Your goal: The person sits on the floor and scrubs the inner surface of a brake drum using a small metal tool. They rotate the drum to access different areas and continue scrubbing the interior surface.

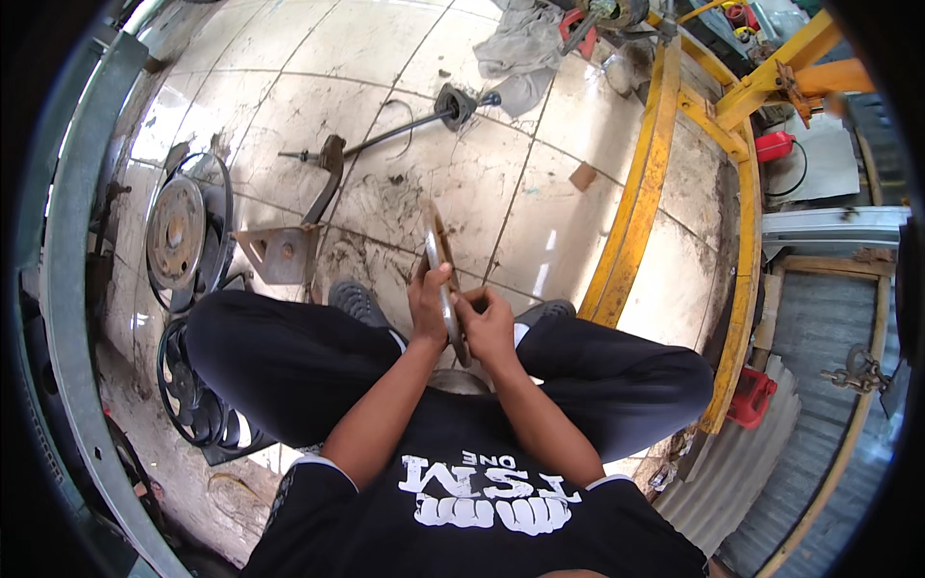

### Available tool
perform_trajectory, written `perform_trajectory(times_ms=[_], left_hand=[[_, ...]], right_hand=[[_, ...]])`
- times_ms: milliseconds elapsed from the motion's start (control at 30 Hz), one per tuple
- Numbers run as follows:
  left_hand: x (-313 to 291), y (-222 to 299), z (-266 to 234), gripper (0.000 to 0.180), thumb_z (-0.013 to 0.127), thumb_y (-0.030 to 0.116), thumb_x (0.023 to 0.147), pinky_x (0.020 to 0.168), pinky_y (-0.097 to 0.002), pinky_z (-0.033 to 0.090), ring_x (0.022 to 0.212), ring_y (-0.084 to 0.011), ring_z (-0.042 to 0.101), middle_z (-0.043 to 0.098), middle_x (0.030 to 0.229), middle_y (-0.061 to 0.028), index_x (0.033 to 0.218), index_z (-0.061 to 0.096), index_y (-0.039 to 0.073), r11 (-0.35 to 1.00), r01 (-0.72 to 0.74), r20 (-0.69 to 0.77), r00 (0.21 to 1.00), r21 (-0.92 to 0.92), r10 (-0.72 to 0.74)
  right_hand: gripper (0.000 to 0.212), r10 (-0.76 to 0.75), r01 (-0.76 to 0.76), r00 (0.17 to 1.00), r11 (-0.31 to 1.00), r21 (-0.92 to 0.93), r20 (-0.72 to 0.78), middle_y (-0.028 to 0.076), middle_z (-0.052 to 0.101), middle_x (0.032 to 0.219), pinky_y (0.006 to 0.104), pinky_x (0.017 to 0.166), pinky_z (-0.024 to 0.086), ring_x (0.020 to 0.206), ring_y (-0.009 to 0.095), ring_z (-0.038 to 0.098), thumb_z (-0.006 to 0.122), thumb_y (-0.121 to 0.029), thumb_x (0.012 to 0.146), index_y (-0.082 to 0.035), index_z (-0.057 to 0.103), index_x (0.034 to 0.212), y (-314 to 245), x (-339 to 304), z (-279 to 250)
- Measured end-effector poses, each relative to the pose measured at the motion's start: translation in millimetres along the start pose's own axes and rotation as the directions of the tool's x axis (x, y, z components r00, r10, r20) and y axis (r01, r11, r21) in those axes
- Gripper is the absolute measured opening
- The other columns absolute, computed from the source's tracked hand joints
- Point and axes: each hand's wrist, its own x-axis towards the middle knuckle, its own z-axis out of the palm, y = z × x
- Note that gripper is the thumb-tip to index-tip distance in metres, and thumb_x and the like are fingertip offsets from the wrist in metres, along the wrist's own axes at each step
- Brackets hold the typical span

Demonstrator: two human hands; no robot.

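Observation:
Between my knees, a round, brown-grey metal disc (444,306) stands nearly upright, turned almost edge-on to me. My left hand (429,301) grips its left side, with fingers wrapped round the rim. Against the opposite face, my right hand (488,321) is closed, thumb and fingers bent together close to the disc. Whatever those fingertips hold is hidden. On the floor ahead lie a long metal rod with a dark flange (453,108) and a bent lever (328,178) with a rusty bracket (281,252) below it.
At left, a rusty wheel-like disc (175,234) lies beside black fan-like parts (198,385) and a grey metal post (82,289). A yellow steel frame (636,202) stands at right. Grey rags (520,53) lie ahead, and a red container (752,397) sits near corrugated sheeting (771,462).

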Motion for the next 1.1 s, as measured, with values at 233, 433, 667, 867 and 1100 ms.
perform_trajectory(times_ms=[233, 433, 667, 867, 1100], left_hand=[[-7, 7, 4, 0.059, 0.068, 0.030, 0.090, 0.072, -0.0251, 0.043, 0.084, -0.0100, 0.051, 0.059, 0.103, -0.0014, 0.136, 0.059, -0.005, 1.000, 0.014, 0.056, 0.998, -0.002, -0.014], [-1, -4, 3, 0.042, 0.065, 0.040, 0.093, 0.069, -0.0290, 0.050, 0.074, -0.0150, 0.059, 0.061, 0.089, -0.0055, 0.105, 0.065, 0.000, 0.994, -0.111, 0.025, 0.994, -0.007, 0.111], [-10, 11, 3, 0.033, 0.065, 0.033, 0.091, 0.069, -0.0238, 0.044, 0.076, -0.0097, 0.052, 0.052, 0.084, -0.0004, 0.108, 0.061, 0.005, 0.999, 0.039, 0.065, 0.997, -0.005, -0.039], [-14, -5, -7, 0.038, 0.065, 0.035, 0.090, 0.072, -0.0287, 0.047, 0.078, -0.0130, 0.055, 0.057, 0.087, -0.0031, 0.112, 0.063, 0.004, 1.000, 0.027, 0.096, 0.995, -0.013, -0.026], [9, 16, -19, 0.061, 0.065, 0.051, 0.089, 0.080, -0.0372, 0.057, 0.092, -0.0239, 0.066, 0.066, 0.101, -0.0116, 0.122, 0.061, -0.001, 0.971, 0.232, 0.102, 0.966, 0.051, -0.236]], right_hand=[[0.025, -0.039, 0.040, 0.999, 0.998, 0.041, -0.036, 0.009, 0.072, 0.080, 0.0299, 0.063, 0.053, 0.069, 0.012, 0.064, 0.078, -0.020, 0.095, 0.003, 0.069, 0.096, 8, -1, 5], [0.025, -0.020, 0.020, 1.000, 1.000, -0.004, -0.015, 0.009, 0.072, 0.082, 0.0300, 0.068, 0.051, 0.072, 0.012, 0.063, 0.077, -0.020, 0.095, 0.004, 0.069, 0.093, -6, 7, 5], [0.030, 0.024, -0.027, 0.999, 0.996, 0.086, 0.036, 0.018, 0.076, 0.084, 0.0373, 0.075, 0.055, 0.078, 0.025, 0.074, 0.081, -0.025, 0.089, 0.003, 0.073, 0.094, 5, -2, 2], [0.026, 0.039, -0.038, 0.999, 0.995, 0.088, -0.012, 0.007, 0.069, 0.078, 0.0307, 0.066, 0.050, 0.069, 0.015, 0.062, 0.074, -0.024, 0.098, 0.000, 0.068, 0.091, 1, 26, 12], [0.020, 0.161, -0.134, 0.987, 0.753, 0.644, 0.017, 0.002, 0.065, 0.090, 0.0251, 0.060, 0.049, 0.067, 0.009, 0.059, 0.066, -0.029, 0.105, -0.009, 0.063, 0.105, 4, 15, -22]])
